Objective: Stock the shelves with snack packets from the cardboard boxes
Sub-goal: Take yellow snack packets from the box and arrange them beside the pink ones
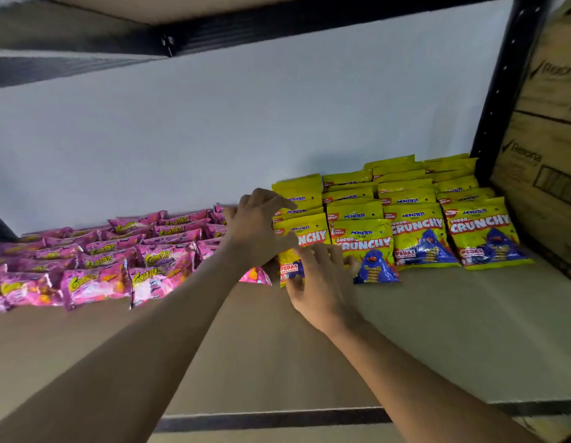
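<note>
As the head camera shows it, the shelf (437,330) carries pink packets (95,282) along its left rear and yellow packets (418,231) in rows at its right rear corner. The left hand (258,228) pinches the top of the leftmost front packet (312,235). The right hand (319,282) touches its face with fingers spread. Stocking looks well along, though board shows toward the front edge, so more could fit.

Head camera looks closely into the shelf (437,330)
</note>
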`<action>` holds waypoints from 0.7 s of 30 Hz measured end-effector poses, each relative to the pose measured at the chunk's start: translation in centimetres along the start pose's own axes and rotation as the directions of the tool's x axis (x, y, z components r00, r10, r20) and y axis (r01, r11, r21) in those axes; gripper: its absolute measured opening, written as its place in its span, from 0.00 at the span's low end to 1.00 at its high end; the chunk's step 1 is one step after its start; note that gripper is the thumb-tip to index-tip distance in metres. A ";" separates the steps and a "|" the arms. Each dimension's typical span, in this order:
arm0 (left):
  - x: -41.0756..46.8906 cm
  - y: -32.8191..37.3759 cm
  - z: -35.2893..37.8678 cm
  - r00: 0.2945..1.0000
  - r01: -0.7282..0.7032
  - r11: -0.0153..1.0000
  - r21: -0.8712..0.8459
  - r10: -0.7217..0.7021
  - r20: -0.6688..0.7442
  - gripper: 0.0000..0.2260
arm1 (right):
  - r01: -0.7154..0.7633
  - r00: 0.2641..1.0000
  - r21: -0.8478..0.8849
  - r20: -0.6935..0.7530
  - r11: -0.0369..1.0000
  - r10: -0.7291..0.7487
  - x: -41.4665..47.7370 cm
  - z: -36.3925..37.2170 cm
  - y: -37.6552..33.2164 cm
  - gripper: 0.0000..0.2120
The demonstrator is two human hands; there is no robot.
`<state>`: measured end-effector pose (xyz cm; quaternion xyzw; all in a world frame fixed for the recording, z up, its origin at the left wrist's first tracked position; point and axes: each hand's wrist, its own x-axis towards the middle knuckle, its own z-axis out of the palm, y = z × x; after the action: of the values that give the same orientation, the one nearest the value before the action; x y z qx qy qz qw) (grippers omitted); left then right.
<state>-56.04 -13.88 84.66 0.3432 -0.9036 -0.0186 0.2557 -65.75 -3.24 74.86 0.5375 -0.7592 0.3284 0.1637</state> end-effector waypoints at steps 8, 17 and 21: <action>-8.4 4.0 1.7 0.972 0.161 0.978 -0.131 -0.181 -0.151 0.19 | -0.048 0.997 -0.058 0.056 0.997 0.052 -3.2 -3.4 2.7 0.22; -14.0 6.2 4.7 0.915 0.403 0.914 -0.052 -0.403 0.010 0.21 | -0.149 0.970 -0.048 0.188 0.988 0.156 -3.2 -4.2 3.1 0.25; -13.9 6.4 4.6 0.892 0.447 0.886 -0.121 -0.452 -0.014 0.19 | -0.083 0.989 0.019 0.123 0.996 0.080 -3.4 -4.0 3.3 0.22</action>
<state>-53.35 -0.84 75.74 0.5282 -0.7914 -0.1220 0.2825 -67.95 2.49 74.69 0.5269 -0.7853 0.3104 0.0969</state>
